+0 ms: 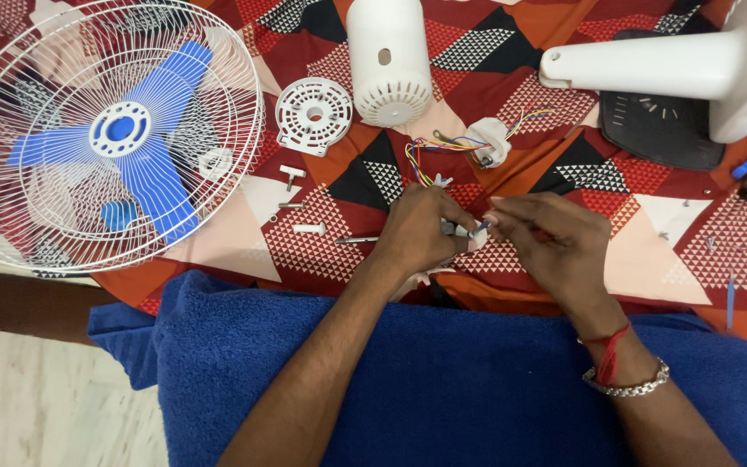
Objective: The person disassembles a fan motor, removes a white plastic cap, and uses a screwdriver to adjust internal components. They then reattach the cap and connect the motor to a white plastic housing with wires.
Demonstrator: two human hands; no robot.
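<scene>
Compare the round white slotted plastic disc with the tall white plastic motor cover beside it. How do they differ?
The round white slotted plastic disc lies flat; the tall white plastic motor cover is a deep dome lying on its side. The disc has a central hole; the cover has a small side hole. The cover is larger. Both are white, vented and rest on the patterned cloth.

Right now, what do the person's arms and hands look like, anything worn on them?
Both forearms are bare, with no sleeves or gloves in view. The left hand and its wrist carry nothing. Near the right hand, the wrist wears a red thread tied with loose ends, and just behind it a silver-coloured chain bracelet. No rings can be made out.
</scene>
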